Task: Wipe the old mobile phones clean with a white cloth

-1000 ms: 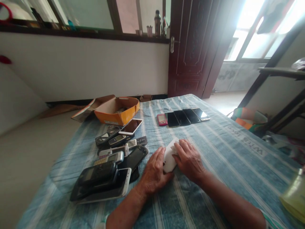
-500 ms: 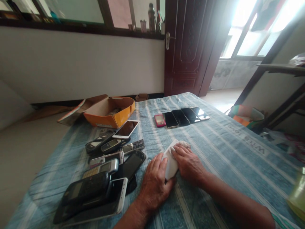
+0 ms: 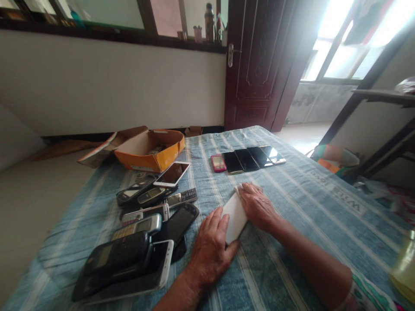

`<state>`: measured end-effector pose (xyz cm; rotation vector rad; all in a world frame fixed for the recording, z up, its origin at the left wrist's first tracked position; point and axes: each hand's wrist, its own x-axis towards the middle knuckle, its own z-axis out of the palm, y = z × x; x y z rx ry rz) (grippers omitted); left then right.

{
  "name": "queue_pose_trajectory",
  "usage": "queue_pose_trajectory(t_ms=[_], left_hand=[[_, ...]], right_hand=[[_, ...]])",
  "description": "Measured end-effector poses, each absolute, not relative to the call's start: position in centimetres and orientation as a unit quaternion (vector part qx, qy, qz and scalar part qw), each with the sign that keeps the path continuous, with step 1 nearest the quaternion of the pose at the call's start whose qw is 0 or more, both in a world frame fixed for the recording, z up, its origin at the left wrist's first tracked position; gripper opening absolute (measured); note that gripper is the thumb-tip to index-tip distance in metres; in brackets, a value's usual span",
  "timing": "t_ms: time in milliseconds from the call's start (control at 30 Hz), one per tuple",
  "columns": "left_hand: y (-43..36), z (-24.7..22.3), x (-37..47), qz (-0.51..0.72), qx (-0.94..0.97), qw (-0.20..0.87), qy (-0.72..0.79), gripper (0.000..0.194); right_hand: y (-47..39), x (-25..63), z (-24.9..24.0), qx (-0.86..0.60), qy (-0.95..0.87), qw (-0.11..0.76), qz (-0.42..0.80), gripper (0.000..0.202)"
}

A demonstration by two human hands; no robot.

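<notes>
A white phone (image 3: 235,220) lies on the striped blue cloth between my hands. My left hand (image 3: 210,248) grips its left side and lower edge, thumb at the bottom corner. Over the phone's upper right edge, my right hand (image 3: 258,206) presses a pale cloth (image 3: 238,188), mostly hidden under the fingers. To the left lies a pile of old phones, among them a black handset (image 3: 118,255) on top and a white phone with a dark screen (image 3: 171,174). Farther back, a pink-edged device (image 3: 218,163) and several dark phones (image 3: 249,159) lie in a row.
An open orange box (image 3: 151,162) with its lid folded back stands at the table's far left. A yellowish container (image 3: 404,265) is at the right edge. Beyond the table are a dark red door (image 3: 256,65) and a shelf (image 3: 382,96).
My right hand and the cloth have shifted slightly up the phone, uncovering more of its white surface. My left hand has stayed in place.
</notes>
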<state>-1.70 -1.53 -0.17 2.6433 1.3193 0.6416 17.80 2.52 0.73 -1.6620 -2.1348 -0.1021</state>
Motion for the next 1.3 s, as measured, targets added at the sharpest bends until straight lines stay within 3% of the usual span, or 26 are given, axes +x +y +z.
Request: queue_pose_trajectory(t_ms=[233, 600, 933, 1200, 1300], left_hand=[[-1.7, 0.6, -1.4, 0.191, 0.874, 0.062, 0.443, 0.057], [-1.6, 1.4, -1.2, 0.163, 0.877, 0.062, 0.448, 0.055], [-1.9, 1.4, -1.2, 0.160, 0.875, 0.073, 0.452, 0.055], [-1.9, 1.6, -1.0, 0.155, 0.874, 0.075, 0.455, 0.055], [-1.9, 1.5, -1.0, 0.163, 0.874, 0.072, 0.452, 0.055]], right_hand=[[0.0, 18.5, 0.7, -0.603, -0.772, 0.202, -0.022, 0.031], [2.9, 17.2, 2.6, -0.619, -0.768, 0.165, 0.009, 0.026], [-0.6, 18.3, 1.2, -0.611, -0.766, 0.200, -0.012, 0.027], [0.9, 21.9, 0.5, -0.654, -0.675, 0.339, -0.042, 0.031], [0.7, 21.0, 0.4, -0.613, -0.722, 0.314, -0.061, 0.035]])
